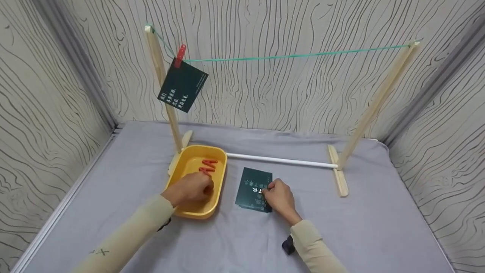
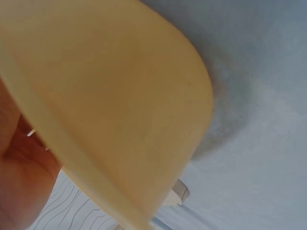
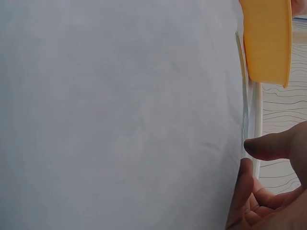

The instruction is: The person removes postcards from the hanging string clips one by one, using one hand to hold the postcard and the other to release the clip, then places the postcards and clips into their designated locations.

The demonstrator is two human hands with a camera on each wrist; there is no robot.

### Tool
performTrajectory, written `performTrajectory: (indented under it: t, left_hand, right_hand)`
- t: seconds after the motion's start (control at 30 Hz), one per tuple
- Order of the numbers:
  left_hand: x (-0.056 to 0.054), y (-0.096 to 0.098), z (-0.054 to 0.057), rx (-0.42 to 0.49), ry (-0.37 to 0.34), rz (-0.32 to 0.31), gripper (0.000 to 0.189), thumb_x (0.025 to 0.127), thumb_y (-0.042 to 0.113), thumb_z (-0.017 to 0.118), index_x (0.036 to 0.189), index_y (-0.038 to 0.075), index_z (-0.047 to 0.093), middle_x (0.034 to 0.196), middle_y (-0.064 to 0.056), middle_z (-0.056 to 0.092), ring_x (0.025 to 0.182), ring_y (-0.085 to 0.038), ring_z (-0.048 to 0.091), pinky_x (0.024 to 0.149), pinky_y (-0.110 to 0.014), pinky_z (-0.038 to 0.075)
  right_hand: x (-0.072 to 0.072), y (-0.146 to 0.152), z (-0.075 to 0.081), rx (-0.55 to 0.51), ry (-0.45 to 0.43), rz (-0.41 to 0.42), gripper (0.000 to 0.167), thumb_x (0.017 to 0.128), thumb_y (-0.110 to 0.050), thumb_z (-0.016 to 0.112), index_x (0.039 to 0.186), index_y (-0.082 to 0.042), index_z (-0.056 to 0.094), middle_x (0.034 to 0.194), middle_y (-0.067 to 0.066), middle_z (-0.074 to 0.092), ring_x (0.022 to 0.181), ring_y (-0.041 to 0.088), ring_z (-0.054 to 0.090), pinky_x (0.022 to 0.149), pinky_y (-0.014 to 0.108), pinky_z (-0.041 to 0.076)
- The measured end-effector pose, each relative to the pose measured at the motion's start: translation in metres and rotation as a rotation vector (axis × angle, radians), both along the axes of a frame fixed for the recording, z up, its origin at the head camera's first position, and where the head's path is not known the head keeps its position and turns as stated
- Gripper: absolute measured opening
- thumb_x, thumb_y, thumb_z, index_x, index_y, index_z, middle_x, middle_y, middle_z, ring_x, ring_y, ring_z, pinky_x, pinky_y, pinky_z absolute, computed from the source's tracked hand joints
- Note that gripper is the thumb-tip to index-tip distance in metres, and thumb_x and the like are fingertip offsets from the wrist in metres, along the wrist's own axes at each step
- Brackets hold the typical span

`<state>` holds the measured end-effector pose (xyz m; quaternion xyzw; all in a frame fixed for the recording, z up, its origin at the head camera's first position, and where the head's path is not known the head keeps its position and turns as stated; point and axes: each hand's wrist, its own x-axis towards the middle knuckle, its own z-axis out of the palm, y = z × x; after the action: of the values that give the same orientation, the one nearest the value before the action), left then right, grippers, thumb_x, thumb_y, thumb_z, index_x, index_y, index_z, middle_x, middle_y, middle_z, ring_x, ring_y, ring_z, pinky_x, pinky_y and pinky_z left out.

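Note:
My left hand (image 1: 194, 186) reaches into a yellow plastic tray (image 1: 195, 217), its fingers bent down beside red clothespins (image 1: 209, 162). The fingertips are hidden in the head view, and the tray wall (image 2: 124, 105) covers them in the left wrist view, so whether they grip anything does not show. To the right, a small stack of dark green cards (image 1: 250, 182) with white writing lies on the cloth. The right hand (image 1: 280, 197) pinches the right edge of a card between thumb and fingers; the thumb (image 3: 266, 145) shows in the right wrist view.
Behind stands a frame with two wooden posts (image 1: 373, 110), a white rod (image 1: 282, 160) low between them and a green string (image 1: 284, 57) above. A red clothespin (image 1: 180, 55) holds a dark green card (image 1: 185, 85) tilted near the left post. Grey cloth (image 1: 341, 235) covers the table.

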<state>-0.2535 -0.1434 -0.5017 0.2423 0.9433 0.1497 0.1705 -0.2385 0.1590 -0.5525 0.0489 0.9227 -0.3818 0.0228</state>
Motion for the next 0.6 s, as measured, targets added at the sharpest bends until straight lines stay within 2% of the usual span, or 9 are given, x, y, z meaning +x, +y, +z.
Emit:
performTrajectory:
  t: [0.17, 0.4, 0.6]
  left_hand:
    - [-0.0011, -0.001, -0.0024, 0.013, 0.016, -0.009, 0.011, 0.095, 0.017, 0.078, 0.104, 0.012, 0.079, 0.083, 0.001, 0.067, 0.079, -0.017, 0.06, 0.081, -0.033, 0.057]
    - [-0.0007, -0.0033, 0.0007, 0.043, 0.01, -0.014, 0.022, 0.094, 0.014, 0.078, 0.116, 0.01, 0.079, 0.105, -0.006, 0.078, 0.088, -0.018, 0.063, 0.096, -0.041, 0.062]
    - [0.0006, -0.0039, 0.0028, 0.053, -0.013, 0.004, 0.025, 0.094, 0.015, 0.079, 0.118, 0.012, 0.079, 0.108, -0.006, 0.079, 0.089, -0.018, 0.064, 0.098, -0.042, 0.062]
  right_hand:
    - [0.0005, 0.0006, -0.0003, -0.009, 0.005, -0.01, 0.02, 0.095, -0.019, 0.074, 0.099, -0.003, 0.065, 0.084, 0.008, 0.067, 0.072, 0.017, 0.06, 0.06, 0.028, 0.046]
    - [0.0001, 0.0006, -0.0009, 0.011, 0.022, -0.008, 0.018, 0.096, -0.02, 0.073, 0.097, -0.003, 0.065, 0.082, 0.008, 0.069, 0.07, 0.016, 0.061, 0.06, 0.028, 0.047]
    - [0.0, -0.0003, 0.0002, 0.001, 0.005, -0.009, 0.018, 0.097, -0.02, 0.072, 0.097, -0.003, 0.065, 0.084, 0.007, 0.068, 0.071, 0.016, 0.06, 0.061, 0.027, 0.046]
